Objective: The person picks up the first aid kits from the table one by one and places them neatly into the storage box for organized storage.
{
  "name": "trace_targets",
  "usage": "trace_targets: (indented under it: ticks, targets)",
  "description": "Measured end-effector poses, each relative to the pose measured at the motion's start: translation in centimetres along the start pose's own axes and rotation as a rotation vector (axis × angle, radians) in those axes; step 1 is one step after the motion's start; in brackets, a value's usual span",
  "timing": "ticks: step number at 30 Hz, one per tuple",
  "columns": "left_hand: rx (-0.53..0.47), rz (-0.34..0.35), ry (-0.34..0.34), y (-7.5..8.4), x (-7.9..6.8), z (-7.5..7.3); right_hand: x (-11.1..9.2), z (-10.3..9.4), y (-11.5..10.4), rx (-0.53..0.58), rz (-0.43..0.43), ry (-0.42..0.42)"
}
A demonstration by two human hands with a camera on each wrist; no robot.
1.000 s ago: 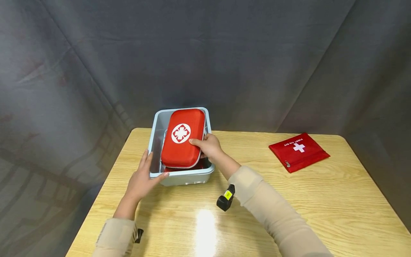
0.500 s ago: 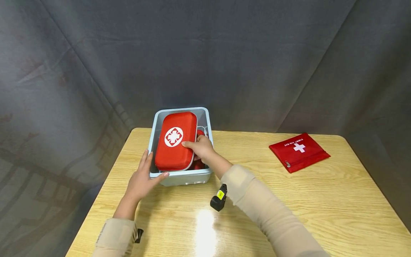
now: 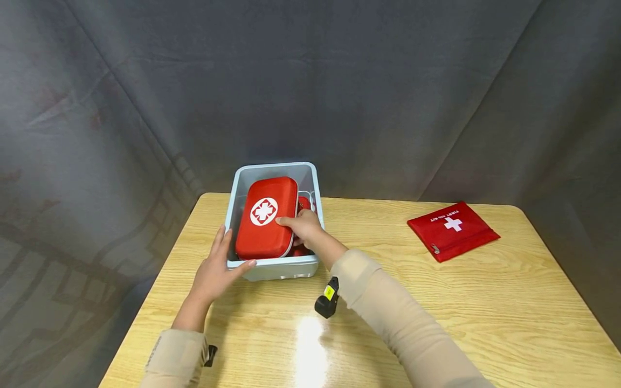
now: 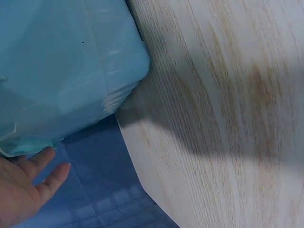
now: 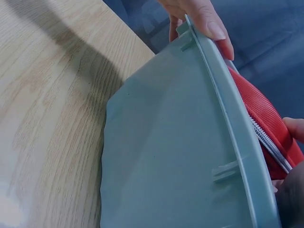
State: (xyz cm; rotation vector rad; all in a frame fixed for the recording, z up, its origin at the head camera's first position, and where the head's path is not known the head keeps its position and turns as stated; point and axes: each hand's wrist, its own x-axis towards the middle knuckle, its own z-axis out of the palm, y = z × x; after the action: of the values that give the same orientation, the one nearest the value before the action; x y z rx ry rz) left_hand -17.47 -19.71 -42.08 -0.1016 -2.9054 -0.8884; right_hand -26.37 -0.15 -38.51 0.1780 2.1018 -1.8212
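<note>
A red hard-shell first aid case [image 3: 268, 242] with a white cross emblem lies tilted inside a pale blue-grey plastic bin [image 3: 310, 171]. My right hand [image 3: 308, 226] grips the case by its right edge, thumb on top; the other fingers are mostly hidden below. In the right wrist view the case's zipper [image 5: 268, 140] shows just above the bin's rim. My left hand [image 3: 213, 269] rests at the bin's front left corner, fingers spread along the left side and thumb across the front rim. In the left wrist view its fingertips [image 4: 59, 172] are by the rim.
Beneath and right of the case, another red item [image 3: 302, 251] is partly visible in the bin. A flat red first aid pouch [image 3: 448, 229] with a zipper lies at the right of the wooden table [image 3: 388, 302]. A grey curtain [image 3: 339, 97] hangs behind.
My right hand has moved the case left and lower into the bin, uncovering the red item at the right. The left hand has kept its place at the corner.
</note>
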Motion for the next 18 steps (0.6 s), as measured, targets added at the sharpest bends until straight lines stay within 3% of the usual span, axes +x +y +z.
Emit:
trace_targets:
  ticks: [7,18]
  targets:
    - [-0.008,-0.003,-0.004,0.0,0.0,0.0,0.5,0.4,0.7,0.057,0.06,-0.023]
    - [-0.013,-0.001,-0.003,0.1,0.1,0.0,1.1,0.3,1.1,0.017,0.096,-0.026]
